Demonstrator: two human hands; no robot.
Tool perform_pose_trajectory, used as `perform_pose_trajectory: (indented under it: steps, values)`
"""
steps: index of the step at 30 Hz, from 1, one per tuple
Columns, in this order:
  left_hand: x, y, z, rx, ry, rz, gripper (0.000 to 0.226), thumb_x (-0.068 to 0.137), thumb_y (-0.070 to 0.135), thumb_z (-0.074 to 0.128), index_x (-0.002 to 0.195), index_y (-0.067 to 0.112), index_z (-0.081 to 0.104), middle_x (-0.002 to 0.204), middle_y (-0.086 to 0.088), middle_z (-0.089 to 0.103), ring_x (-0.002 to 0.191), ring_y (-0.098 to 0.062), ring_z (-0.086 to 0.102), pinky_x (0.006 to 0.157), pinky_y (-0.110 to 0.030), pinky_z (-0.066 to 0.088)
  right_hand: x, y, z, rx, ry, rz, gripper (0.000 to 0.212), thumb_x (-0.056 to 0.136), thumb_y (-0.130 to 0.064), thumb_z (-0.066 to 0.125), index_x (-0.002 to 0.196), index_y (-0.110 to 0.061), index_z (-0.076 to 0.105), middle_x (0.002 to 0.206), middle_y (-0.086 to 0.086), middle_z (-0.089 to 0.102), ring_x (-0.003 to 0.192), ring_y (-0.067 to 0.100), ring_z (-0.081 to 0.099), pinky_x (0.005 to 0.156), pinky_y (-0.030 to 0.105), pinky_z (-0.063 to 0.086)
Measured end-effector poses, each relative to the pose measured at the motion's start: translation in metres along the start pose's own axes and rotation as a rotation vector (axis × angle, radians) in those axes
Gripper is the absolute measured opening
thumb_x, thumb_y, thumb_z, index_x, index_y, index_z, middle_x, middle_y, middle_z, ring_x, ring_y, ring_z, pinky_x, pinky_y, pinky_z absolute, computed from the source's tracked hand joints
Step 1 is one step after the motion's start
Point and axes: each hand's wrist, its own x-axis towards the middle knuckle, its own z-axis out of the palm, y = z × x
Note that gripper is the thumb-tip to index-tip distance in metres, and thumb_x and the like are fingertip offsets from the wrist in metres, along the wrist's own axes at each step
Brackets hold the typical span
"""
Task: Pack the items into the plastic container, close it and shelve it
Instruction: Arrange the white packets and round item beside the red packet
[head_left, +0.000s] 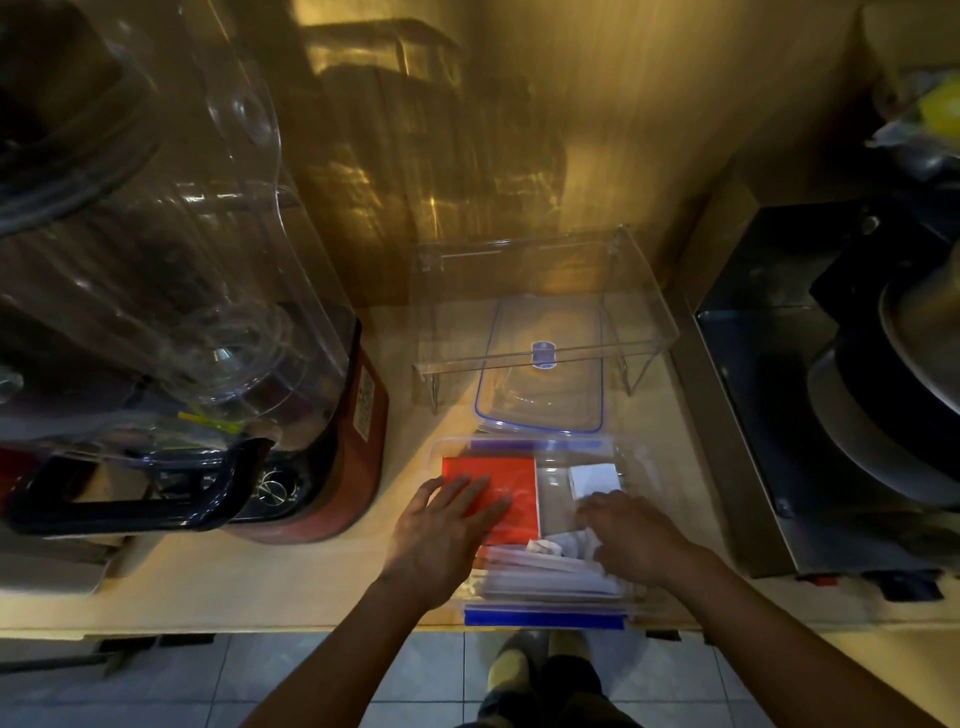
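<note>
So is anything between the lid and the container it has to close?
Yes. Both hands are over the open container: the left hand lies on the red packet, the right hand on the white papers. The lid lies just behind, partly under the clear shelf riser.

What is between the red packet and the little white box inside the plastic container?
In the head view, nothing sits between the red packet and the white box: just the clear bottom of the plastic container, with the counter showing through.

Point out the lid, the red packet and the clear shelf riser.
lid (540, 384): head view, centre of its clear panel
red packet (511, 480): head view, bare upper part
clear shelf riser (644, 312): head view, top plate's right side
</note>
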Motion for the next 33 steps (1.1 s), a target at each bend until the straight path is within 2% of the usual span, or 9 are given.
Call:
perform_pose_trajectory:
  steps: [3, 5, 15, 20, 24, 26, 29, 31, 33]
  values:
    - [0.000, 0.000, 0.001, -0.019, 0.025, -0.009, 0.054, 0.096, 0.044, 0.039, 0.145, 0.041, 0.018, 0.158, 0.001, 0.025, 0.146, -0.021, 0.021, 0.117, -0.042, 0.014, 0.000, 0.001, 0.001, 0.058, 0.090, -0.035, 0.020, 0.088, -0.018, 0.048, 0.097, -0.018, 0.066, 0.114, 0.001, 0.061, 0.109, 0.018, 0.052, 0.098, 0.035, 0.036]
    - [0.000, 0.001, 0.001, -0.016, 0.022, -0.016, 0.055, 0.095, 0.045, 0.040, 0.145, 0.040, 0.017, 0.158, 0.002, 0.024, 0.146, -0.021, 0.020, 0.117, -0.042, 0.014, 0.002, -0.004, 0.003, 0.126, 0.151, -0.042, 0.026, 0.090, -0.016, 0.043, 0.085, -0.014, 0.068, 0.102, 0.003, 0.063, 0.101, 0.019, 0.053, 0.091, 0.033, 0.038]
    - [0.000, 0.001, 0.001, -0.009, -0.003, -0.030, 0.058, 0.095, 0.048, 0.038, 0.145, 0.042, 0.010, 0.159, 0.002, 0.019, 0.146, -0.021, 0.017, 0.117, -0.042, 0.013, 0.014, -0.021, 0.009, 0.143, 0.055, -0.079, 0.020, 0.087, -0.025, 0.054, 0.091, -0.017, 0.072, 0.106, 0.003, 0.064, 0.107, 0.019, 0.049, 0.096, 0.036, 0.032]
    - [-0.003, 0.003, 0.005, -0.011, 0.000, -0.047, 0.058, 0.095, 0.045, 0.041, 0.145, 0.041, 0.012, 0.159, 0.002, 0.022, 0.146, -0.021, 0.019, 0.116, -0.043, 0.016, 0.005, -0.010, -0.016, 0.294, -0.045, -0.088, 0.011, 0.084, -0.013, 0.057, 0.076, -0.010, 0.062, 0.083, 0.008, 0.060, 0.086, 0.024, 0.058, 0.074, 0.031, 0.042]
    - [-0.002, 0.004, 0.005, -0.017, 0.015, -0.046, 0.053, 0.096, 0.046, 0.035, 0.145, 0.041, 0.015, 0.158, 0.002, 0.023, 0.146, -0.020, 0.021, 0.116, -0.042, 0.016, 0.004, 0.001, -0.032, 0.280, 0.081, -0.013, 0.013, 0.089, -0.012, 0.052, 0.086, -0.004, 0.063, 0.090, 0.013, 0.063, 0.087, 0.024, 0.058, 0.069, 0.028, 0.037]
    - [-0.003, 0.004, 0.004, -0.026, 0.026, -0.046, 0.051, 0.097, 0.046, 0.034, 0.145, 0.041, 0.017, 0.158, 0.003, 0.024, 0.145, -0.019, 0.021, 0.116, -0.041, 0.016, 0.007, 0.000, -0.033, 0.355, 0.183, 0.069, 0.014, 0.090, -0.014, 0.053, 0.095, -0.003, 0.061, 0.097, 0.017, 0.066, 0.089, 0.029, 0.062, 0.071, 0.029, 0.044]
    - [-0.004, 0.005, 0.001, -0.042, 0.028, -0.052, 0.050, 0.097, 0.046, 0.033, 0.144, 0.041, 0.020, 0.158, 0.003, 0.025, 0.145, -0.019, 0.021, 0.116, -0.040, 0.016, 0.006, -0.002, -0.028, 0.475, 0.326, 0.168, 0.014, 0.087, -0.018, 0.060, 0.098, -0.012, 0.056, 0.107, 0.012, 0.064, 0.092, 0.024, 0.060, 0.074, 0.031, 0.046]
    - [-0.004, 0.006, 0.001, -0.045, 0.021, -0.057, 0.050, 0.097, 0.046, 0.032, 0.144, 0.041, 0.020, 0.158, 0.004, 0.024, 0.145, -0.018, 0.021, 0.116, -0.039, 0.015, 0.002, -0.001, -0.023, 0.345, 0.353, 0.163, 0.011, 0.087, -0.021, 0.059, 0.097, -0.019, 0.055, 0.110, 0.006, 0.062, 0.093, 0.020, 0.057, 0.071, 0.025, 0.037]
    - [-0.004, 0.006, 0.000, -0.047, 0.014, -0.062, 0.050, 0.097, 0.047, 0.030, 0.145, 0.041, 0.019, 0.158, 0.004, 0.024, 0.146, -0.017, 0.020, 0.117, -0.039, 0.015, -0.004, 0.002, -0.020, 0.135, 0.232, 0.106, 0.016, 0.087, -0.018, 0.053, 0.102, -0.014, 0.059, 0.115, 0.006, 0.063, 0.101, 0.023, 0.059, 0.072, 0.028, 0.039]
